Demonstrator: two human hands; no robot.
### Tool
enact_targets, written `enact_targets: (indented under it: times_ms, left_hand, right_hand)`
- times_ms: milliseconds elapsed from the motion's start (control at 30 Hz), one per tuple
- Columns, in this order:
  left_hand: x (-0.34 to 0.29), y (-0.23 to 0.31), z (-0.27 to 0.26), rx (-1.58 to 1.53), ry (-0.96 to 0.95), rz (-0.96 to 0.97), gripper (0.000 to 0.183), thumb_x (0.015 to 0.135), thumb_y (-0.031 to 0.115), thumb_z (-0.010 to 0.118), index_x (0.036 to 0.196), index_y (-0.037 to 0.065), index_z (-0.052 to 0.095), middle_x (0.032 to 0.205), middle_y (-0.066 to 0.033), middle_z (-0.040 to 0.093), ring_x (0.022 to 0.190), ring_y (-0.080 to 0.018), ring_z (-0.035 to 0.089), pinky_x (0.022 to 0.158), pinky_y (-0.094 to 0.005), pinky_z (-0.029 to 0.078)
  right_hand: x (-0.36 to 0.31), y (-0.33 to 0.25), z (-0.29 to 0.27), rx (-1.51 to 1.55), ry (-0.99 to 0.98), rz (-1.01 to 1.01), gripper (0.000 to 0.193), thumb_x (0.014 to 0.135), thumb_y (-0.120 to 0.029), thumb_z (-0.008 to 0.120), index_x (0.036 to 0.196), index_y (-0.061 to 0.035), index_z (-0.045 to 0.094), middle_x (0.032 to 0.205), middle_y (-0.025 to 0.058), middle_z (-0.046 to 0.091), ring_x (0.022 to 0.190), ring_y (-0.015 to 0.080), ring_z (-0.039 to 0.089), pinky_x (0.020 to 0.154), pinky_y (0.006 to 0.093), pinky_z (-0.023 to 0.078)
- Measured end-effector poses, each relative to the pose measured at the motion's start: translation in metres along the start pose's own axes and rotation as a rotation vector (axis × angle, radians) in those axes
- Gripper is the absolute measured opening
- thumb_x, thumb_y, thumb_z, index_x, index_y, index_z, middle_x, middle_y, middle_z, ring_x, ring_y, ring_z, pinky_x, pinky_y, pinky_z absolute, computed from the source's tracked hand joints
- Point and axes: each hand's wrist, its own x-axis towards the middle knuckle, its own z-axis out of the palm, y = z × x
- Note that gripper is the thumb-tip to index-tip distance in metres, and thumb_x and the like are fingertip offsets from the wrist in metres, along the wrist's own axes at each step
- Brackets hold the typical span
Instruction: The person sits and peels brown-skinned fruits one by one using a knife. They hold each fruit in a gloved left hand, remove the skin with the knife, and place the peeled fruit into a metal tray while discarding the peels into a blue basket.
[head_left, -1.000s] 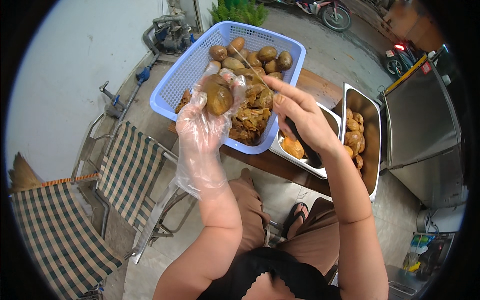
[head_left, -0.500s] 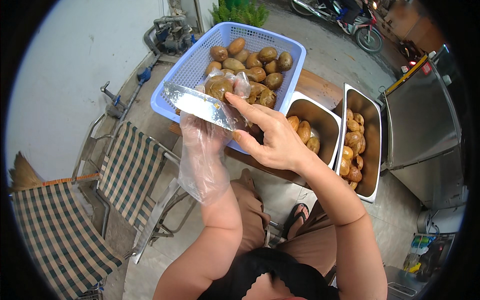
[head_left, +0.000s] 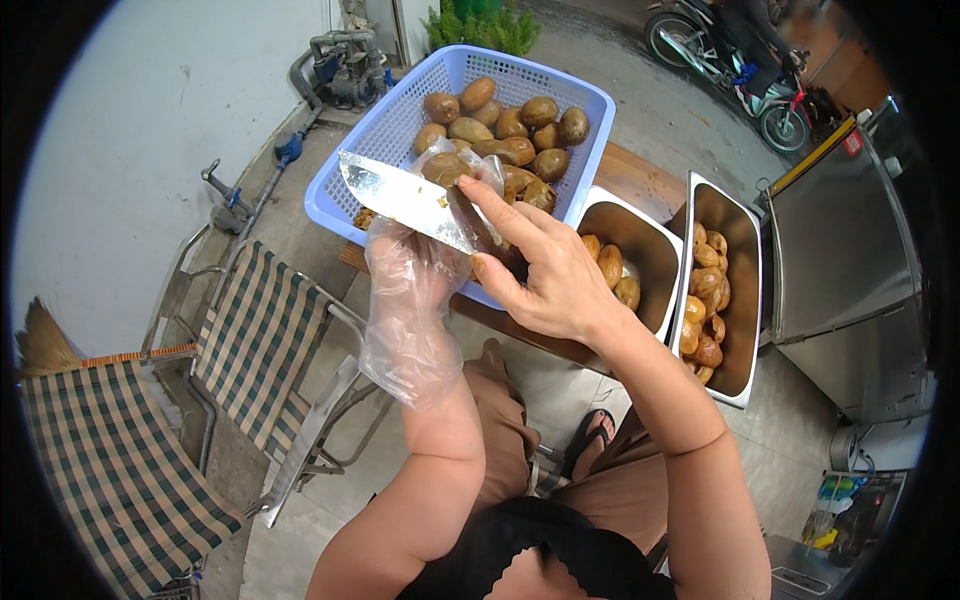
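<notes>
**A:** What do the hands hold?

**B:** The right hand (head_left: 555,275) is bare and clamped on the dark handle of a knife (head_left: 405,200), its index finger stretched along the top. The blade points toward the person's left, flat side up, with bits of pulp stuck on it. The left hand (head_left: 425,265) wears a loose clear glove (head_left: 405,330) and is closed around a brown fruit (head_left: 450,165), which the blade and the glove's folds mostly hide.

**A:** Where is that fruit?

**B:** Raised in the air, over the near edge of the blue basket (head_left: 370,155), right behind the blade.

**A:** What lies around them?

**B:** The basket sits at the left end of a wooden table (head_left: 635,175) and holds a pile of like brown fruits. Just to its right stand two steel trays: the nearer tray (head_left: 660,235) holds a few peeled pieces, partly covered by the right hand, and the far tray (head_left: 745,230) has a row of them along its middle.

**A:** And off the table?

**B:** Two checked folding chairs (head_left: 255,340) stand on the person's left. A steel cabinet (head_left: 840,260) stands on the right, and a motorbike (head_left: 745,65) is parked beyond the table.
</notes>
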Motion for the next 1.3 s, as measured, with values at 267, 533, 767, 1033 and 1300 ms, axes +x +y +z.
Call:
enact_targets:
  times_ms: [267,533,767,1033,1300]
  left_hand:
    - [-0.002,0.001,-0.006,0.187,0.19,0.084,0.046,0.086,0.015,0.055,0.123,-0.01,0.043,0.119,-0.024,0.053,0.111,-0.0352,0.054,0.096,-0.0438,0.047]
    - [0.001,0.003,0.0,0.324,0.219,0.116,0.046,0.084,0.011,0.056,0.124,-0.008,0.044,0.12,-0.0226,0.053,0.113,-0.0336,0.054,0.098,-0.0424,0.046]
    - [0.004,0.006,-0.009,0.117,0.151,0.048,0.044,0.089,0.012,0.051,0.126,-0.01,0.041,0.123,-0.0253,0.049,0.116,-0.0381,0.049,0.096,-0.0511,0.043]
    - [0.003,0.014,-0.019,0.078,0.224,0.149,0.034,0.096,0.016,0.042,0.12,-0.008,0.044,0.118,-0.022,0.054,0.109,-0.0335,0.054,0.091,-0.0478,0.047]
    - [0.005,0.007,-0.013,0.161,0.254,0.131,0.033,0.098,0.018,0.039,0.122,-0.006,0.044,0.119,-0.0208,0.054,0.107,-0.0312,0.056,0.088,-0.045,0.051]
  right_hand:
    - [0.001,0.005,-0.002,0.202,-0.01,-0.025,0.051,0.084,-0.02,0.055,0.132,-0.0052,0.047,0.095,0.0211,0.06,0.083,0.0345,0.06,0.077,0.0393,0.048]
    - [0.005,0.004,-0.019,0.452,-0.036,0.161,0.047,0.088,-0.017,0.054,0.131,0.0003,0.046,0.117,0.0187,0.06,0.107,0.0207,0.057,0.093,0.0312,0.042]
    - [0.003,0.012,-0.038,0.561,0.016,0.366,0.044,0.093,-0.017,0.048,0.135,-0.0015,0.044,0.079,-0.0016,0.051,0.063,0.0057,0.044,0.06,0.0206,0.038]
    - [-0.006,0.009,-0.024,0.6,-0.11,0.427,0.046,0.094,-0.018,0.05,0.133,0.003,0.043,0.096,0.0022,0.054,0.081,0.0079,0.047,0.075,0.0235,0.038]
    - [-0.007,0.004,-0.012,0.626,-0.061,0.34,0.049,0.09,-0.016,0.053,0.135,0.0002,0.042,0.124,0.0127,0.056,0.108,0.015,0.052,0.095,0.0284,0.039]
